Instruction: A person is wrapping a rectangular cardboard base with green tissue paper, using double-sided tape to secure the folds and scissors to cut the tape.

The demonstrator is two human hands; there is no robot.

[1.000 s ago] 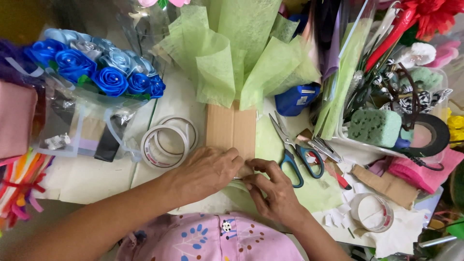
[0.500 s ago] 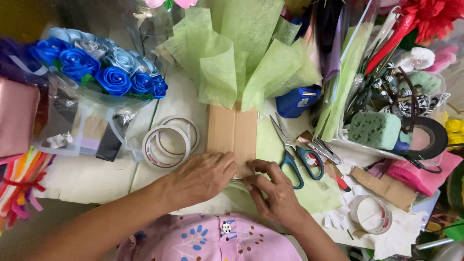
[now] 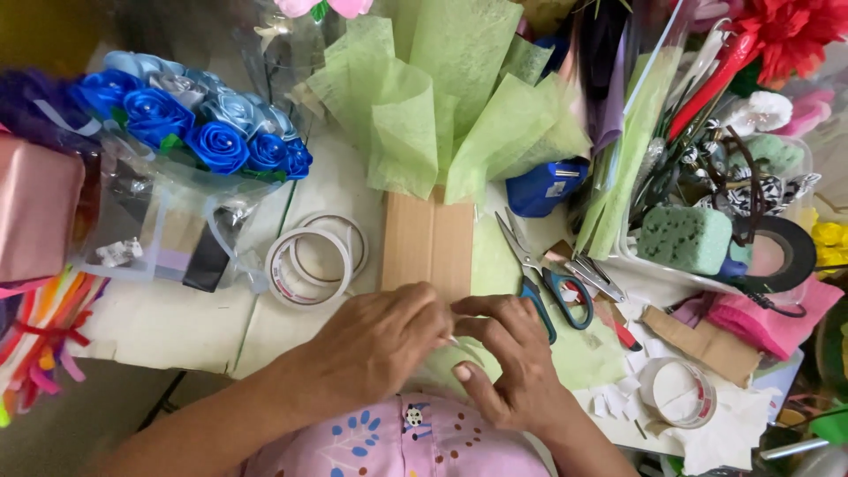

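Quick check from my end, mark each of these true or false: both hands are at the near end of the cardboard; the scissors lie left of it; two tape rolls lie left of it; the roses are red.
1. Both hands, left hand and right hand, meet at the near end of the cardboard strip. True.
2. The scissors lie left of the strip. False: right of it.
3. Two tape rolls lie left of the strip. True.
4. The fabric roses are red. False: blue.

Both hands [image 3: 442, 340] meet at cardboard strip [image 3: 427, 243].
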